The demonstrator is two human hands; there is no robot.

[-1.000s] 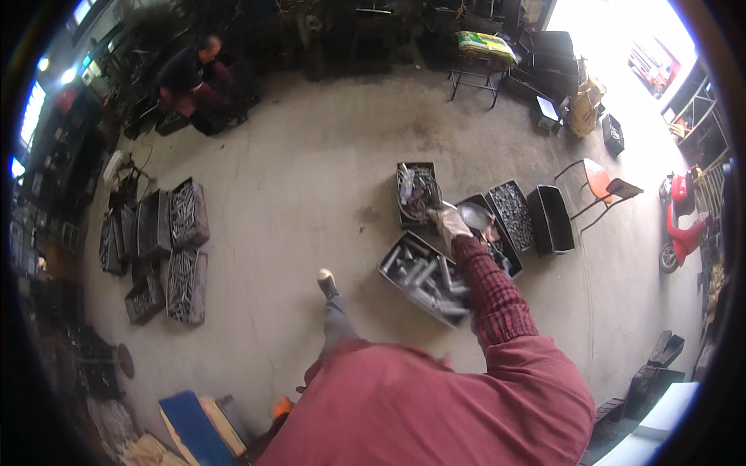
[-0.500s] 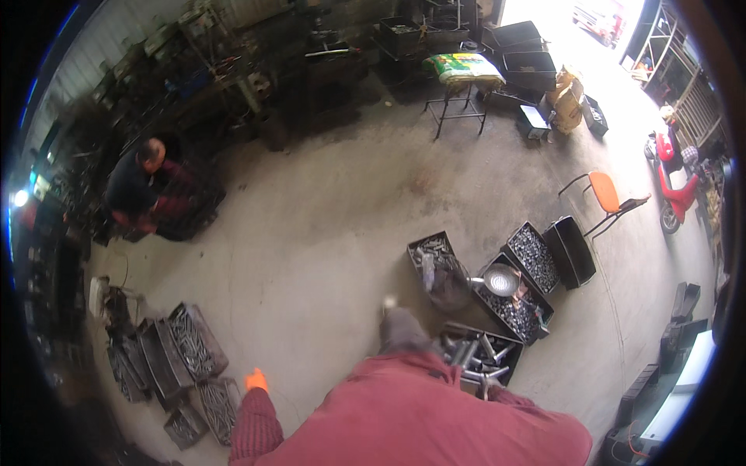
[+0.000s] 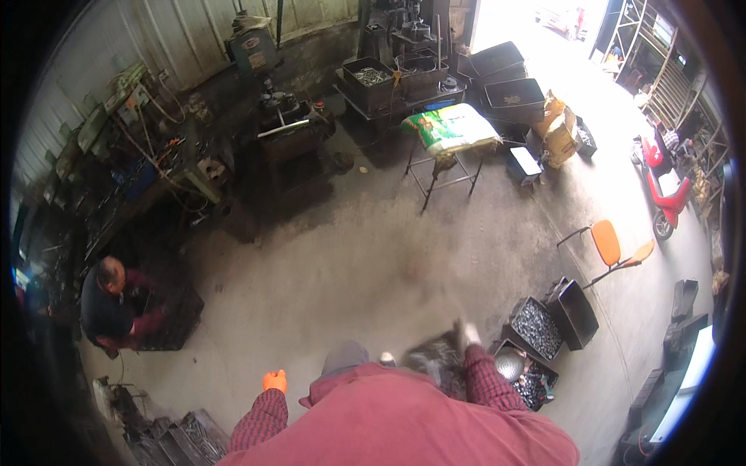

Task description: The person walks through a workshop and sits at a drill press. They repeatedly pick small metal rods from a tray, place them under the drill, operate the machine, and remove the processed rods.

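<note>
Down low, the right hand (image 3: 467, 334) in a pale glove is blurry above a dark metal crate (image 3: 437, 359) of small gray parts; its grip cannot be told. The orange-gloved left hand (image 3: 274, 380) hangs curled, holding nothing.

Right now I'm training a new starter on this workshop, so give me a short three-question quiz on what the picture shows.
1. True or false: the left hand wears an orange glove.
2. What stands nearest the right hand? A) the red scooter B) the crates of metal parts C) the orange chair
3. What lies on the folding stand?

Key: 1 true; 2 B; 3 a green and white sack.
</note>
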